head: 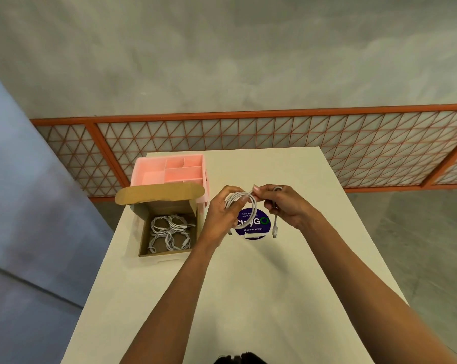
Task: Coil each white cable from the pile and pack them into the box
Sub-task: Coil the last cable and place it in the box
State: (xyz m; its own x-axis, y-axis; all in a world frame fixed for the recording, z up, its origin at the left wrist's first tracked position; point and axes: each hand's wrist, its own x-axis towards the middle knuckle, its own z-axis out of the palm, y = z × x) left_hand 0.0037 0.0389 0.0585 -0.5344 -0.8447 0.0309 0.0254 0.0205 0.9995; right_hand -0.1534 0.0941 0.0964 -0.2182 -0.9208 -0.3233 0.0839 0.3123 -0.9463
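Head view: left hand (222, 214) grips the coiled cable (255, 208), right hand (285, 206) pinches its tail. Box (164, 207) at your 9 o'clock, left hand nearer.

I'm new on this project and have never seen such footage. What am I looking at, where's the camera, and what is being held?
There is no machine: a person works with two bare hands. The one picture comes from a camera on their head, looking down. The left hand holds a coiled white cable; the right hand pinches its loose end, plug hanging. On the table are an open box of coiled cables, a pink organizer behind it, and a blue sticker.
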